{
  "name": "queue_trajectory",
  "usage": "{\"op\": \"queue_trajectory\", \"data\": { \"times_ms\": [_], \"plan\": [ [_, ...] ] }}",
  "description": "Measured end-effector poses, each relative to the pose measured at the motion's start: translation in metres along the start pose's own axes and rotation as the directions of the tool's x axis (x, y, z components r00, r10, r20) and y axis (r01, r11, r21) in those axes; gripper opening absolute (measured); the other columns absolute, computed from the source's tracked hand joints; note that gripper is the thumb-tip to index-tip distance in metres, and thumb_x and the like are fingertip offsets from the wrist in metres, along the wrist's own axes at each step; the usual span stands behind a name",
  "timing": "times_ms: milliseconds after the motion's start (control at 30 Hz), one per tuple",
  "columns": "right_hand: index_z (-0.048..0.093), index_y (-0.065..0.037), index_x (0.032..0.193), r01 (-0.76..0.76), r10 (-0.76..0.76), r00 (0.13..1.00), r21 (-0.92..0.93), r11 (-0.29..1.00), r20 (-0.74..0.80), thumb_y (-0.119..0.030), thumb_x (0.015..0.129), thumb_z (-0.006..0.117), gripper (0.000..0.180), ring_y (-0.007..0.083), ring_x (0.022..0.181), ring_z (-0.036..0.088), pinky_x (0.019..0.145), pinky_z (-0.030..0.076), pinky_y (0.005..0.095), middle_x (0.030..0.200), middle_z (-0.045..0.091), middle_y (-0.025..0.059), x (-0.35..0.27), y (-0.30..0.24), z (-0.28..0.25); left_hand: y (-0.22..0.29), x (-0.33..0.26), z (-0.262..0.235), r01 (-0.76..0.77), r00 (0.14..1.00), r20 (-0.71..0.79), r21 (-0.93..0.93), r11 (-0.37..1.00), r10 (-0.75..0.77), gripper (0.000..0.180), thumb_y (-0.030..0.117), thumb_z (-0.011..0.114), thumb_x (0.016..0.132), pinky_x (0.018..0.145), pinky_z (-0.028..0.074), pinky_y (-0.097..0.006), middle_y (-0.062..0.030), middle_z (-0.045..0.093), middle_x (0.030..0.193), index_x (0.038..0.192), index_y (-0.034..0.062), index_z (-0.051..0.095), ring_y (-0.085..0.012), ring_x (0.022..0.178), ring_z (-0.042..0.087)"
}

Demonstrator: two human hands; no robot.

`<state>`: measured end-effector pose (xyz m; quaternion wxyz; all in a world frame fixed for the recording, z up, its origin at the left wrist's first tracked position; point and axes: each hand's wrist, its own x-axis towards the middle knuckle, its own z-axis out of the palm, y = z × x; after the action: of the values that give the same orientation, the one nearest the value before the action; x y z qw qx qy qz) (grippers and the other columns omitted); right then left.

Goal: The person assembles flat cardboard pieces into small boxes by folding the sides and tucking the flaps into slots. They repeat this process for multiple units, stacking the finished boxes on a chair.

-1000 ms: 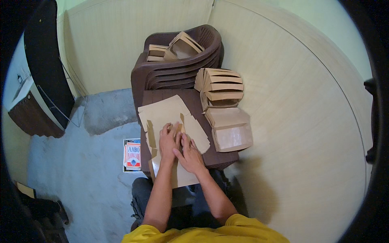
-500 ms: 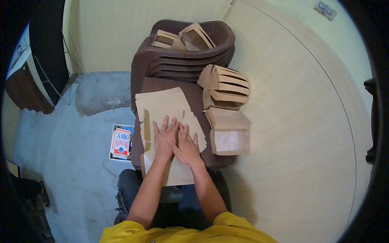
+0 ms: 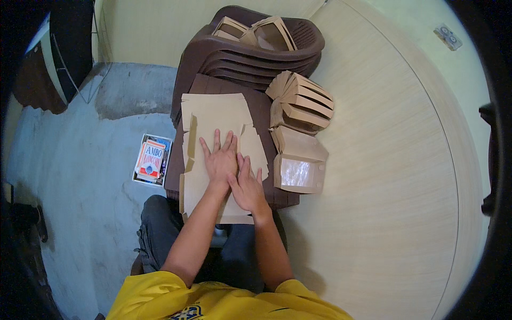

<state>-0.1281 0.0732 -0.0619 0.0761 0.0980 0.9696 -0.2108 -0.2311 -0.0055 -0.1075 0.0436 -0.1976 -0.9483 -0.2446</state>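
Note:
A flat brown cardboard box blank (image 3: 213, 109) with cut flaps lies on the seat of stacked dark brown plastic chairs (image 3: 210, 82). Some flaps along its left edge and by its middle right stand up a little. My left hand (image 3: 220, 164) presses palm down on the middle of the cardboard, its fingers stretched and partly spread. Close against it, my right hand (image 3: 248, 189) lies flat on the right part of the blank, fingers pointing away from me. The hands touch near the left wrist and right thumb. Neither grips anything.
Nested folded cardboard boxes (image 3: 306, 106) lean at the seat's right edge, beside a cardboard box with a clear window (image 3: 300, 165). More folded boxes (image 3: 272, 34) sit higher on the chairs. A pale wall panel (image 3: 384, 176) closes the right. A white-edged box (image 3: 152, 160) stands on the floor.
The whole view has shifted, so the chairs and cardboard appear higher. My left hand keeps its place on the blank, while my right hand has slid slightly toward me.

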Motion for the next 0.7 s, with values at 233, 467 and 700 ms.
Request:
{"op": "queue_trajectory", "data": {
  "times_ms": [233,467,700],
  "plan": [
    [0.008,-0.001,0.173,-0.092,0.092,0.996,0.024,0.995,0.014,-0.067,0.112,0.026,0.092,0.0351,0.168,0.011,0.134,0.0,0.0577,0.181,0.016,0.0159,0.083,-0.002,-0.016,-0.011,0.0,-0.01,-0.094,0.995,0.04,0.016,0.995,0.093,0.059,0.029,0.045,0.108,0.133,-0.001,-0.066,0.004,0.039,0.175,0.166,0.0198,0.045,-0.0263,0.167,0.023],
    [0.037,-0.003,0.164,0.091,-0.014,0.984,0.439,0.894,-0.176,-0.05,0.106,0.062,0.078,0.0382,0.156,0.038,0.125,0.033,0.0484,0.163,0.046,0.0267,0.013,0.039,-0.006,-0.017,0.0,-0.009,-0.063,0.998,-0.025,-0.019,0.998,0.063,0.055,0.021,0.051,0.106,0.135,0.006,-0.061,-0.0004,0.043,0.173,0.161,0.019,0.05,-0.0264,0.165,0.028],
    [0.063,0.0,0.138,-0.11,0.082,0.901,-0.042,0.993,-0.427,-0.043,0.094,0.078,0.064,0.0442,0.121,0.061,0.103,0.052,0.0539,0.126,0.06,0.0211,-0.022,0.024,-0.002,-0.009,-0.001,-0.03,0.03,0.989,-0.138,-0.206,0.978,-0.06,0.038,0.018,0.058,0.102,0.133,0.016,-0.06,-0.0179,0.057,0.155,0.137,0.01,0.067,-0.0347,0.156,0.04]
  ]
}}
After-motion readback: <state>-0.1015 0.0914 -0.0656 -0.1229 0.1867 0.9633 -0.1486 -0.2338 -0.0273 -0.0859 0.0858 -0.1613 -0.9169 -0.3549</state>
